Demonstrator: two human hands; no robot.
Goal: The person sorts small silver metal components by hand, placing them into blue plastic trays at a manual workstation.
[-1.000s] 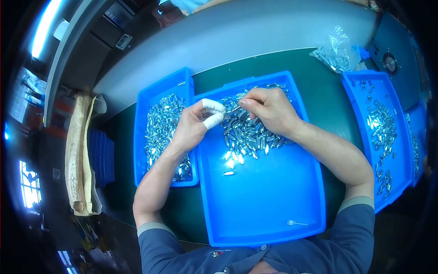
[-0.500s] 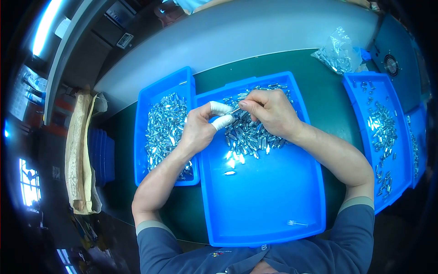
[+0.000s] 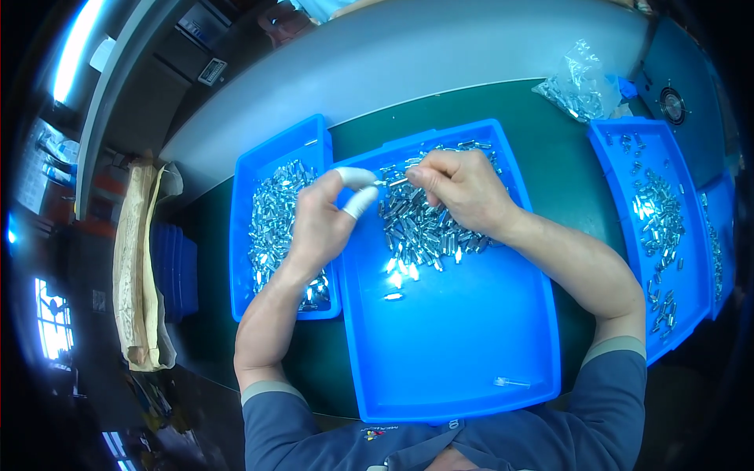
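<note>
Above the middle blue tray [image 3: 448, 337], my left hand [image 3: 322, 216] has white covers on its thumb and index finger. These two fingers come together at a small shiny metal part [image 3: 380, 184], partly hidden by the fingertips. Facing it, my right hand [image 3: 467, 188] pinches a thin metal rod [image 3: 399, 181] that points left toward the part. Whether rod and part touch, I cannot tell. Beneath both hands lies a heap of small silvery metal parts [image 3: 428, 235]. A single metal piece [image 3: 393, 297] lies nearer to me in the tray.
A left blue tray [image 3: 242, 235] holds a pile of similar metal parts [image 3: 275, 212]. On the right, another blue tray [image 3: 632, 243] carries scattered parts. A clear bag [image 3: 580, 90] of parts sits at the back right. A small clear piece [image 3: 512, 382] lies in the middle tray's near right corner.
My left hand has moved left, away from my right hand, with its fingers a little farther from the rod. More of the rod shows now. My right hand has barely shifted.
</note>
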